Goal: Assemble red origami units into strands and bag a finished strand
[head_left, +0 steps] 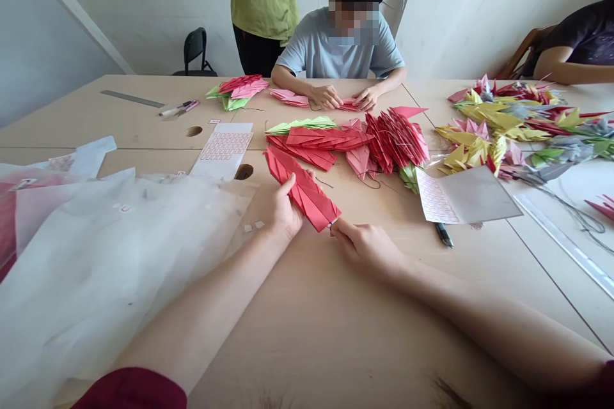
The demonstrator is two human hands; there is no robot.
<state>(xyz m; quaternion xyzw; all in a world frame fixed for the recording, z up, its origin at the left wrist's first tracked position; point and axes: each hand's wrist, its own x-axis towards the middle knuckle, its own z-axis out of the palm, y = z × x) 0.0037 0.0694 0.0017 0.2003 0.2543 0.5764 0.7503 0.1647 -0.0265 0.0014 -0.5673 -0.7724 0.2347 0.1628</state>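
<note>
A strung stack of red folded paper cranes (301,186) lies slanted on the light wooden table (336,307) in front of me. My left hand (277,209) grips the stack's left side, thumb on top. My right hand (361,244) pinches the near tip of the stack, where a small bead or thread end shows. More red and green folded stacks (321,139) lie just beyond, with thin thread trailing between them.
Translucent plastic bags (96,255) cover the left of the table. A sticker sheet (224,146), a paper sheet with a pen (444,234), a long ruler (566,246) and a heap of coloured cranes (518,128) lie around. One person folds paper opposite; another stands behind; a third sits far right.
</note>
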